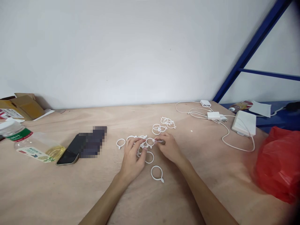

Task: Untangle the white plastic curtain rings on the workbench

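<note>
Several thin white plastic rings, each with a small pointed tab, lie in a loose cluster in the middle of the table. Over the cluster's left part is my left hand (133,156), fingers curved and thumb apart, the fingertips touching rings and hiding some of them. From the right, my right hand (170,147) pinches the edge of a white ring (150,147) between thumb and fingers. One separate ring (157,173) lies nearer me, and another ring (121,143) lies left of my left hand. A second group of rings (167,122) is farther back.
Left on the wooden table (70,193) are a phone (69,151), a plastic bottle (35,147) lying tilted and a cardboard box (25,106). At right are white cables with a charger (213,116), a white box (245,122) and a red plastic bag (278,165).
</note>
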Demonstrator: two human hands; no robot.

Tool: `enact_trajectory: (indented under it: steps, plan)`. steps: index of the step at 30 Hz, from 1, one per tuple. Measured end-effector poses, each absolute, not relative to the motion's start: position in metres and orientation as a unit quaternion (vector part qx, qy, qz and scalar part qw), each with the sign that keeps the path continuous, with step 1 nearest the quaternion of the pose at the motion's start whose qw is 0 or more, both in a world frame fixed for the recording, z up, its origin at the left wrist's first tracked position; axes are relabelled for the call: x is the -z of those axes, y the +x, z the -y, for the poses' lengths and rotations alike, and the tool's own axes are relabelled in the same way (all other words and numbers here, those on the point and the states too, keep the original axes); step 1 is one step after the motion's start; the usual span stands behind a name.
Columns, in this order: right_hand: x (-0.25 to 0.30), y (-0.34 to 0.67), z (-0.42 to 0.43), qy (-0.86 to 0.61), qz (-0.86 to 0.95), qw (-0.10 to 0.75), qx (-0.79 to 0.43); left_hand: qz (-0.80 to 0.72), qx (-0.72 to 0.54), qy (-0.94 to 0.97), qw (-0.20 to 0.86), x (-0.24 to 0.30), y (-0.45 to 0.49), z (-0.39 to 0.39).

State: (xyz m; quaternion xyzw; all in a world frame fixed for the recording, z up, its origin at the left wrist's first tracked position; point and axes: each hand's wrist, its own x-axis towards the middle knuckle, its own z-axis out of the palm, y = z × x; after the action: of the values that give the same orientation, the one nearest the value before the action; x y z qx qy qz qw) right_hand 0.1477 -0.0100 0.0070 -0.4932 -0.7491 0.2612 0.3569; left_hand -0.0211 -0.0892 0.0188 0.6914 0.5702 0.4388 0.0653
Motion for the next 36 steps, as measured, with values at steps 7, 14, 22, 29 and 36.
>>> enact_trajectory:
  steps: [7, 14, 22, 29, 36]
  plan:
    - [-0.028, 0.142, 0.014, -0.463, 0.549, 0.467, -0.517, -0.567, -0.455, 0.684, 0.056, -0.020, -0.020, 0.089]
    - [-0.045, 0.109, 0.049, -0.347, 0.428, 0.446, -0.705, -0.553, -0.506, 0.662, -0.003, -0.016, -0.018, 0.091]
    - [-0.038, 0.096, 0.057, -0.362, 0.362, 0.491, -0.705, -0.563, -0.494, 0.659, -0.077, -0.020, -0.021, 0.092]
    - [-0.033, 0.094, 0.057, -0.364, 0.368, 0.497, -0.696, -0.549, -0.512, 0.656, -0.079, -0.024, -0.017, 0.094]
    - [-0.029, 0.097, 0.054, -0.356, 0.347, 0.495, -0.712, -0.510, -0.510, 0.686, -0.095, -0.026, -0.020, 0.094]
